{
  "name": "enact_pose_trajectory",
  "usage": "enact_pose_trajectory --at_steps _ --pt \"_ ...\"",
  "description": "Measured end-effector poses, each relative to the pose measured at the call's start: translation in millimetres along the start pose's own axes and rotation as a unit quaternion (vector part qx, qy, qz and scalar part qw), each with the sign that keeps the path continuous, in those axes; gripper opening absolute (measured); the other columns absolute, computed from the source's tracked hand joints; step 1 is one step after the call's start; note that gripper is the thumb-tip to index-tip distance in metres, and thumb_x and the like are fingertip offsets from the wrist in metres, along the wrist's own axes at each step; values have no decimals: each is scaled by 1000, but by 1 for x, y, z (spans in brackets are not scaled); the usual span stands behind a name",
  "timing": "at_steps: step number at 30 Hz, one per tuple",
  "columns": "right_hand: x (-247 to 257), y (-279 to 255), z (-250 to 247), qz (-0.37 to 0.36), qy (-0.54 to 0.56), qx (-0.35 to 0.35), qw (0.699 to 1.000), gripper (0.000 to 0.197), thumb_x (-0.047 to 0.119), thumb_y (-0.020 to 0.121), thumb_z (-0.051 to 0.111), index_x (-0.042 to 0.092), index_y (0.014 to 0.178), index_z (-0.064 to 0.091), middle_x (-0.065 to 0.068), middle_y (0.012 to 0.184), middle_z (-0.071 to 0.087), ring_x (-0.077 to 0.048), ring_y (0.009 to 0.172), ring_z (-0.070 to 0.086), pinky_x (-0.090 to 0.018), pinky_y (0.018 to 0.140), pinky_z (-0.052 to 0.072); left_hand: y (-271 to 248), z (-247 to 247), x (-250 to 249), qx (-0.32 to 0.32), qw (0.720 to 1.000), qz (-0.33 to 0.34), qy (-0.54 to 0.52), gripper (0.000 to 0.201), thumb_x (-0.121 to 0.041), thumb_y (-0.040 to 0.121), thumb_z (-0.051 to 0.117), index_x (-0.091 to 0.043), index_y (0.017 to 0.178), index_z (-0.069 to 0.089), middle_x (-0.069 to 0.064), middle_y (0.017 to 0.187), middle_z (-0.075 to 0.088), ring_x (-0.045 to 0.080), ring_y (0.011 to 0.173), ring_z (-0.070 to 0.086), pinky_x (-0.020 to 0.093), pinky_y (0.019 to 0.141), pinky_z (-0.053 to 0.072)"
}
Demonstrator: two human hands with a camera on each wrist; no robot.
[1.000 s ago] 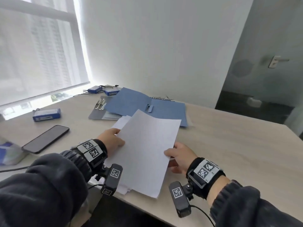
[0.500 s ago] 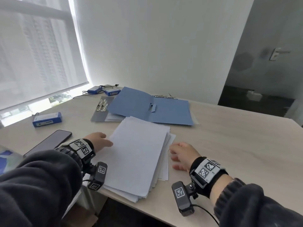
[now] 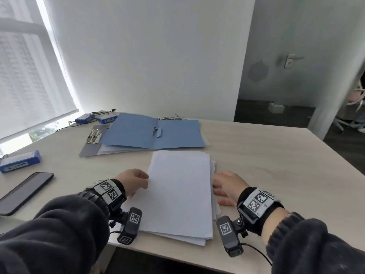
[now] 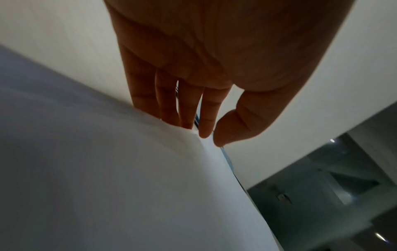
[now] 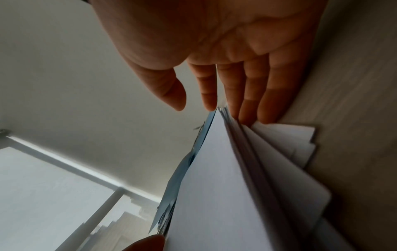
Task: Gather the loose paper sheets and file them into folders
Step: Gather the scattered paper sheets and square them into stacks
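White paper sheets (image 3: 179, 192) now lie as one stack flat on the tabletop (image 3: 276, 165). A second ago we held the top sheet tilted up in both hands; half a second ago it was down and the pile still fanned crookedly. Now the stack sits straighter, just near of the open blue folder (image 3: 152, 133), with a few lower edges still peeking out on the right. Our left hand (image 3: 132, 180) rests against the stack's left edge, fingers (image 4: 169, 105) straight and slightly apart; our right hand (image 3: 227, 184) presses the right edge, fingers (image 5: 251, 91) straight, clamped on nothing. We judge gathering nearly done: one more squaring squeeze, then the stack can go to the folder.
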State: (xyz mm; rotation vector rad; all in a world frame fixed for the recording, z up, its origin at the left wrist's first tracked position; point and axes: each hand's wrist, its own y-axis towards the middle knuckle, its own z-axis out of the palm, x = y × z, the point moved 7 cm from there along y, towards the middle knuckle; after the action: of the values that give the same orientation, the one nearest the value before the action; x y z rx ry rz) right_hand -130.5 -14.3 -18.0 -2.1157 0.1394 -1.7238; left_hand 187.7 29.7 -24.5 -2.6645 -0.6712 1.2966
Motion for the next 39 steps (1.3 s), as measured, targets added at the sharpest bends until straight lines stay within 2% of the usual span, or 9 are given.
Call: enact_pose_trajectory --at_steps 5,8,11,17,21,24,30,36,39 --pt "-24 -7 -99 11 35 -78 996 20 23 94 63 17 112 62 -6 117 69 -23 105 68 -42 85 56 5 89 -59 82 990 32 -113 44 -1 87 67 -11 129 56 7 118 65 20 92 63 24 64 53" --pt "-37 -12 -159 15 89 -119 989 23 14 95 62 9 117 59 -16 117 70 -29 101 71 -38 75 59 5 142 -95 121 982 58 -136 50 1 88 64 -6 137 54 5 116 65 13 90 65 17 60 51" --pt "-49 -12 -214 19 102 -154 983 23 13 96 63 6 118 59 -19 118 70 -34 107 70 -41 82 59 4 190 -134 149 975 84 -144 49 2 88 62 -8 135 56 -3 104 66 8 88 64 12 58 48" --pt "-65 -1 -288 42 101 -189 976 6 9 95 57 9 99 62 -14 93 65 -25 80 63 -30 63 50 15 256 -191 198 964 89 -153 55 3 88 62 -10 140 52 -9 103 64 12 91 65 19 62 51" --pt "-67 12 -314 72 87 -216 970 14 2 92 49 5 93 63 -16 89 64 -26 76 64 -30 60 53 28 273 -216 199 963 80 -163 54 0 88 64 -15 139 53 -5 100 67 20 90 67 30 70 56" --pt "-63 21 -321 93 69 -224 968 31 1 88 46 -6 112 65 -18 92 64 -29 82 62 -33 71 52 37 280 -225 192 965 70 -166 52 -1 88 65 -16 137 56 0 102 70 30 92 68 42 83 55" --pt "-63 25 -325 85 107 -200 970 27 1 94 49 10 106 72 -12 94 74 -24 82 68 -31 66 55 43 277 -225 151 970 103 -159 49 -5 91 64 -15 139 54 -8 112 66 8 83 66 12 51 50" --pt "-67 22 -328 52 142 -189 970 12 8 97 59 4 98 71 -12 98 75 -23 89 68 -33 72 57 41 270 -218 134 978 103 -121 31 -12 90 65 -17 121 68 3 93 75 27 77 70 20 58 57" --pt "-66 21 -327 47 134 -189 972 12 10 96 62 4 100 71 -11 100 73 -22 93 64 -34 74 52 40 270 -216 137 978 92 -125 28 -11 89 64 -17 115 71 8 90 76 23 68 67 23 57 58"
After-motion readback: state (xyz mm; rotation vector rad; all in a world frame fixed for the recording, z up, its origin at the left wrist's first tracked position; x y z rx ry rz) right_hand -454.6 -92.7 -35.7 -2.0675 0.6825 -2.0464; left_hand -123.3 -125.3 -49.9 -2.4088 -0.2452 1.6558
